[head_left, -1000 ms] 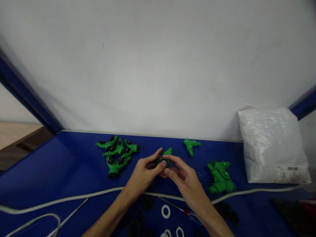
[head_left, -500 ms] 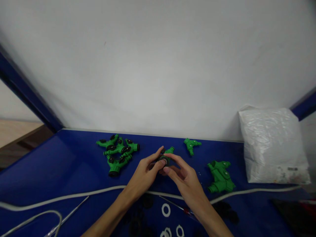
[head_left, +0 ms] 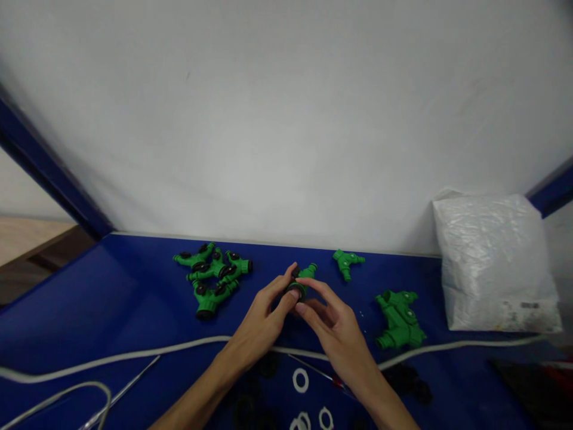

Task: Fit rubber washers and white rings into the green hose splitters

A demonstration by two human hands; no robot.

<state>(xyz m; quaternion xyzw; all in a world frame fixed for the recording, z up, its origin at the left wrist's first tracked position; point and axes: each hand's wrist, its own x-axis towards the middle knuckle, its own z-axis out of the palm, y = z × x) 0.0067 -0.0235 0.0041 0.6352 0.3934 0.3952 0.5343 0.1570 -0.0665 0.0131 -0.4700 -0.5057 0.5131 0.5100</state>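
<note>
Between both hands, above the blue table, is a green Y-shaped hose splitter (head_left: 308, 272) with a black ring at its near end. My left hand (head_left: 268, 304) is closed around its left side, thumb pressed at the black-ringed opening. On the other side, my right hand (head_left: 329, 310) pinches the same splitter with thumb and fingertips. Part of the splitter is hidden behind the fingers. To the left lie several green splitters with black knobs (head_left: 212, 297). Beyond my right hand sits a green splitter without knobs (head_left: 347, 263), and more green splitter bodies (head_left: 400, 319) are grouped further right.
A white cable (head_left: 179, 347) crosses the blue table (head_left: 111, 298) under my forearms. White rings (head_left: 301, 380), dark parts and a thin screwdriver (head_left: 313, 367) lie near me. A metal rod (head_left: 134, 382) is at left. A white plastic bag (head_left: 496, 263) stands at right against the wall.
The held splitter has tilted a little, so its green arm shows more and its ringed opening faces me less. Both hands stay in nearly the same place.
</note>
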